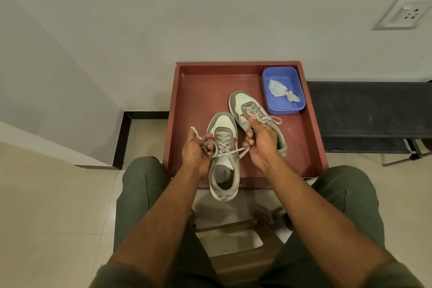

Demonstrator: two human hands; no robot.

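Two grey and white sneakers with red side marks lie on a red-brown tray table (198, 91). The near sneaker (224, 170) points away from me, its heel hanging over the table's front edge. My left hand (195, 153) grips a loop of its lace (196, 133) on the left side. My right hand (261, 141) pinches the other lace end (243, 151) on the right, and the lace runs taut between them. The far sneaker (243, 105) lies behind my right hand, partly hidden by it, with its laces in a loose bow.
A blue plastic tub (284, 90) holding a crumpled white cloth (279, 89) sits in the table's far right corner. A black bench (369, 114) stands to the right against the wall. My knees flank the table's front edge, over a tiled floor.
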